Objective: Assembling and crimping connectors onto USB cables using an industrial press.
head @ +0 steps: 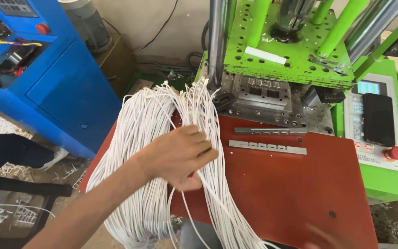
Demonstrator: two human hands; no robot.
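Currently: big bundle of white cables (148, 138) at centre-left of frame, looped in an arch, draped over left edge of red table (291, 184), lower ends hanging past table edge toward bottom of frame. Loose cable tips fanned out at top of arch, just below green machine.

Left hand (180, 157) at centre of frame, reaching in from lower left, laid over right leg of bundle. Fingers curled together, clamped on a few cables, thumb underneath. One strand pulled out from under hand, running diagonally toward bottom right.

Right hand (321, 237) at bottom edge, right of centre, blurred, mostly cut off. Finger state: cannot tell. Nothing visibly in it.

Two flat grey metal strips (268, 146) with slots, lying parallel on table, right of left hand, apart from cables.

Behind strips: grey metal mould block (266, 90) under perforated green machine (295, 50) with shiny columns, top centre to top right of frame.

Right edge: control panel (369, 124) with small screen, buttons, black phone (379, 119) lying on it, red round button (396, 153) just below phone.

Upper left: blue machine (56, 83) with red knob. Lower left: littered floor, dark chair part, more white cable scraps.
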